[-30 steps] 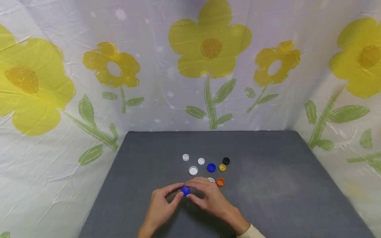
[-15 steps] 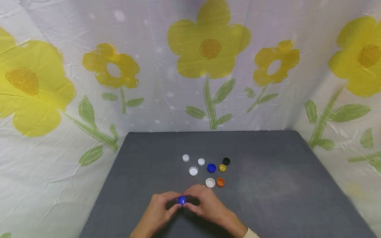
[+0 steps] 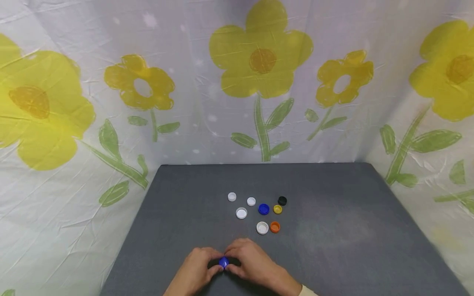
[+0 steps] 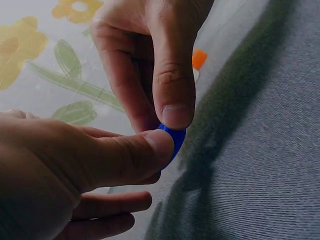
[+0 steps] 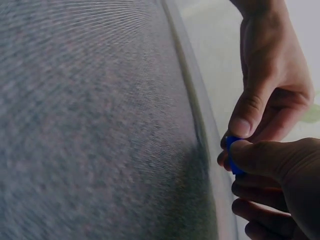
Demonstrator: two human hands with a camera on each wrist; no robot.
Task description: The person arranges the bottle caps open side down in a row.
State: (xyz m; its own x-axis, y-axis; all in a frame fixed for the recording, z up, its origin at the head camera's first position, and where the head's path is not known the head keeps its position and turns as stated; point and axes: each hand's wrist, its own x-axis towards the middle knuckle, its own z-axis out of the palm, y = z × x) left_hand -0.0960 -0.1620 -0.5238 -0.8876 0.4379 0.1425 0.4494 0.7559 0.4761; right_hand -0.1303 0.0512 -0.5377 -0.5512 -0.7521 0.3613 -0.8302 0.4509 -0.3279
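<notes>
A small blue bottle cap (image 3: 224, 262) is held between both hands, low over the front middle of the table. My left hand (image 3: 196, 267) pinches its left side with thumb and index finger. From the right, my right hand (image 3: 253, 261) pinches the same cap, thumb nearest me. In the left wrist view the blue cap (image 4: 176, 140) shows as a narrow edge between the two thumbs. Most of the cap (image 5: 232, 156) is covered by fingers in the right wrist view.
Beyond the hands lie several loose caps: white (image 3: 262, 227), orange (image 3: 275, 227), a larger blue one (image 3: 263, 209), yellow (image 3: 277, 209), black (image 3: 282, 200) and more white ones (image 3: 241, 213). The dark grey table (image 3: 333, 246) meets a flower-printed cloth (image 3: 207, 123) at its back and sides.
Both hands have moved toward the person and slightly left, carrying the blue cap with them. The white cap beside the orange one, partly covered earlier, is now in full view.
</notes>
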